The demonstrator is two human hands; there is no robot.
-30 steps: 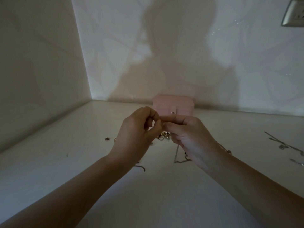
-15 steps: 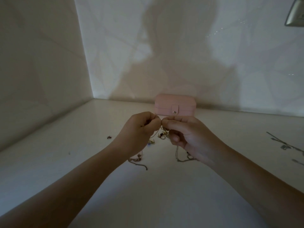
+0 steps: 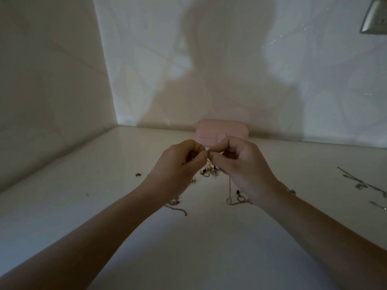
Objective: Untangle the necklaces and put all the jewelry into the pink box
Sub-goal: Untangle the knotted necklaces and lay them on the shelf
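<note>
Now we hold the tangled necklace chain above the middle of the worktop, our two hands meeting fingertip to fingertip. Our left hand has thumb and forefinger pressed together in a pinch, with the other fingers curled in. Our right hand pinches the same way, its fingertips touching those of the left. The strand between the fingertips is too fine for us to make out, but a length of it drops from under the right hand and loops onto the worktop beside the right wrist.

Beneath the fingertips lies a small cluster of rings and earrings. A short chain end curls just beside the left wrist. The pink box stands shut at the worktop's back edge, against the wall, just beyond our hands and partly hidden by them.

Further out, a small dark piece sits alone toward the left edge, and silver chains trail near the right edge, well apart from the rest.

The worktop is pale and glossy, and the light is dim. Two pale walls meet at the back left corner, our shadow falls across the back wall, and a grey wall plate shows at the upper right.
</note>
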